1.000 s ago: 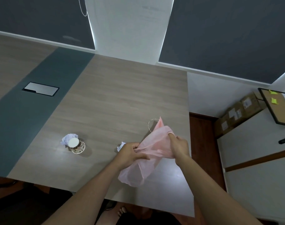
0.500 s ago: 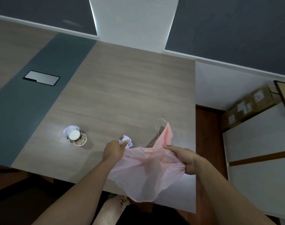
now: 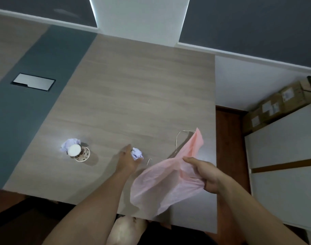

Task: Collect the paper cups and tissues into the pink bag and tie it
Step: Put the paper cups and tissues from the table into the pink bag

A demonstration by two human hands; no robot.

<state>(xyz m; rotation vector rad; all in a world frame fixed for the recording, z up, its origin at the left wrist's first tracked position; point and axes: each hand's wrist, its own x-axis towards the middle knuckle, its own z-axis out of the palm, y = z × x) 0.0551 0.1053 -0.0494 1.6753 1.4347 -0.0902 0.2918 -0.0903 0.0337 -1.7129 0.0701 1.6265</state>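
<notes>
— Where's the pink bag (image 3: pixel 166 189)?
— At the table's (image 3: pixel 133 85) near edge, pinched by the right grip (image 3: pixel 205 175).
— The left grip (image 3: pixel 127 161)?
— Fingers spread, just beside a crumpled tissue (image 3: pixel 136 153). A paper cup (image 3: pixel 80 153) with a second tissue (image 3: pixel 69 147) stands well left; a thin cord (image 3: pixel 177 140) lies behind the bag.

- Right hand (image 3: pixel 207 175) grips the pink bag (image 3: pixel 161 186) above the table's (image 3: pixel 133 85) near edge.
- Left hand (image 3: pixel 127 162), fingers extended, touches a crumpled tissue (image 3: pixel 136 153).
- Paper cup (image 3: pixel 80 153) stands well left.

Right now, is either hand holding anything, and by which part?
The right hand grips the pink bag near its mouth. The left hand holds nothing, open beside a crumpled tissue.
</notes>
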